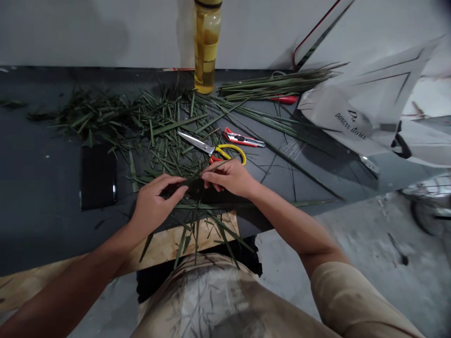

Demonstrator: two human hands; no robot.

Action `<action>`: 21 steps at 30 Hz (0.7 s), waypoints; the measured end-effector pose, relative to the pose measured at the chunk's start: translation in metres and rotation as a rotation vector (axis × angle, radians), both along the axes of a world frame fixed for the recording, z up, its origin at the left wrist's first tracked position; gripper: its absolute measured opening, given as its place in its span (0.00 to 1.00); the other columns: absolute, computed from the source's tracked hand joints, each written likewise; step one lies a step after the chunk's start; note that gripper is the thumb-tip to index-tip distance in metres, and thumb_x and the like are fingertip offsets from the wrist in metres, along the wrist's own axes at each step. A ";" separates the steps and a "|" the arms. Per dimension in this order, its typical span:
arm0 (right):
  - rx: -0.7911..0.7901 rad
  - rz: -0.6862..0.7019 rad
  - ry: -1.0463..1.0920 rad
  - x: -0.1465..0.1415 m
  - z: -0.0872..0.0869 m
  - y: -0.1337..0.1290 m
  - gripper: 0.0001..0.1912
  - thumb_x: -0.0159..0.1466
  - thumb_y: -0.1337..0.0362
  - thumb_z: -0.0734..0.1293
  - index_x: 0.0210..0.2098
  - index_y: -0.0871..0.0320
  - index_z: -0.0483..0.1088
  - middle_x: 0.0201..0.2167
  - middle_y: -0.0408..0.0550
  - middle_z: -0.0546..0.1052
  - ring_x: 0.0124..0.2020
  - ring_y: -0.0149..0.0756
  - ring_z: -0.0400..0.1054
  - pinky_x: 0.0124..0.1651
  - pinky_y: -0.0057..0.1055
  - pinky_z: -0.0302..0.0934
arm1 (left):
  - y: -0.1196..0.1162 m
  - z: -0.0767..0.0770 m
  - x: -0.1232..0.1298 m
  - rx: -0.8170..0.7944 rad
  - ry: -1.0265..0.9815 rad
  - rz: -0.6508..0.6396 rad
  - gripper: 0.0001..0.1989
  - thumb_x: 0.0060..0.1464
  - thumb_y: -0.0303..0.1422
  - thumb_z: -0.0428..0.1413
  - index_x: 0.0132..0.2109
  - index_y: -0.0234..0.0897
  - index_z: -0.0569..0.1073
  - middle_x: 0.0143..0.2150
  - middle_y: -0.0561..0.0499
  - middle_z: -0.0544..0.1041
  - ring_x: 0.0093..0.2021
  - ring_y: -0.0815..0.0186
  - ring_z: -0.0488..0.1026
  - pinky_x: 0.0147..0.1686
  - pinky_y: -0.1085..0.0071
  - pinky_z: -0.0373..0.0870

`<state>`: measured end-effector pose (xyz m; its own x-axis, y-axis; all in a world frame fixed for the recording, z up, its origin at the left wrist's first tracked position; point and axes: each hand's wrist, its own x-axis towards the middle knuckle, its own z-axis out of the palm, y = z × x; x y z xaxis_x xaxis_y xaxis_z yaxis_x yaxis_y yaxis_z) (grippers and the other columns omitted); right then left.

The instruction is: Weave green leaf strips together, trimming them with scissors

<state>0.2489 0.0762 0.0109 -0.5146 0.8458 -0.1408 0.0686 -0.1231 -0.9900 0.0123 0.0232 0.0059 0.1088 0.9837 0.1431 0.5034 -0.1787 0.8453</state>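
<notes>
Between my two hands is a dark green leaf piece (193,182), with loose strips fanning down toward my lap. My left hand (158,197) pinches its left side between thumb and fingers. Close by on the right, my right hand (227,178) has its fingertips closed on a thin leaf strip at the same piece. Just beyond my right hand lie scissors (200,144) with yellow and red handles, blades apart. A red box cutter (243,138) rests beside them. Cut green leaf pieces (169,117) are heaped behind my hands.
A yellow bottle (206,51) stands upright near the wall. Long leaves (271,87) lie at the back right, beside a white bag (352,110). A black phone (98,177) lies left of my hands. The grey table (42,202) has a wooden front edge (162,244).
</notes>
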 end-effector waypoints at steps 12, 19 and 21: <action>-0.129 -0.069 0.256 0.002 0.004 -0.001 0.18 0.59 0.50 0.79 0.29 0.60 0.79 0.22 0.40 0.76 0.18 0.23 0.62 0.19 0.22 0.57 | 0.008 -0.007 -0.008 -0.047 -0.020 0.129 0.08 0.62 0.39 0.60 0.40 0.41 0.79 0.38 0.52 0.81 0.40 0.63 0.77 0.43 0.68 0.72; -0.044 -0.128 0.433 0.004 0.003 -0.001 0.16 0.55 0.53 0.83 0.25 0.57 0.80 0.38 0.47 0.81 0.36 0.31 0.76 0.37 0.28 0.70 | 0.010 -0.012 -0.008 -0.130 -0.184 0.203 0.07 0.61 0.38 0.60 0.41 0.41 0.77 0.35 0.53 0.79 0.33 0.65 0.77 0.36 0.68 0.75; -0.048 -0.080 0.466 0.004 0.003 -0.002 0.15 0.57 0.52 0.81 0.27 0.57 0.80 0.36 0.47 0.83 0.38 0.33 0.77 0.41 0.30 0.70 | 0.010 -0.012 -0.007 -0.145 -0.216 0.198 0.06 0.61 0.38 0.60 0.42 0.40 0.76 0.34 0.53 0.78 0.31 0.66 0.76 0.34 0.69 0.75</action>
<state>0.2525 0.0743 0.0137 -0.4661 0.8833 0.0495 -0.3928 -0.1565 -0.9062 0.0052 0.0332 -0.0057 -0.1044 0.9945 -0.0015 0.3225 0.0353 0.9459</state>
